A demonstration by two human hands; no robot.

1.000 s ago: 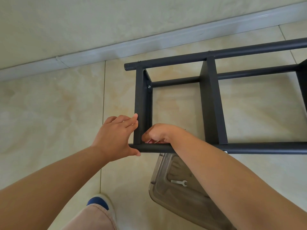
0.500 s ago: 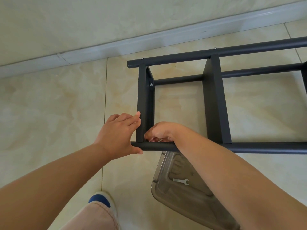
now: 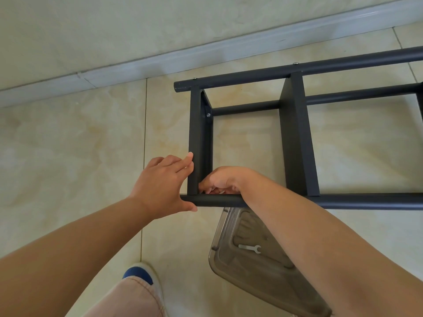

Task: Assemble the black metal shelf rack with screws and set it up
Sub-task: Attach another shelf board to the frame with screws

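On the tiled floor lies one black rack (image 3: 295,138) — left hand (image 3: 163,186) braces its corner flat-fingered, right hand (image 3: 223,180) curls inside, contents hidden; one wrench (image 3: 250,247) in one tray (image 3: 219,255).

There is one black metal shelf rack (image 3: 295,138), lying on its side across the right half of the frame. On it I count three round tubes, two flat shelf panels in full view, and three silver screw heads. Two hands are at its lower left corner: one left hand (image 3: 163,185) and one right hand (image 3: 225,179). Below, there is one clear plastic tray (image 3: 263,273), with one small wrench (image 3: 250,247) in it. At the bottom, one shoe (image 3: 143,274).
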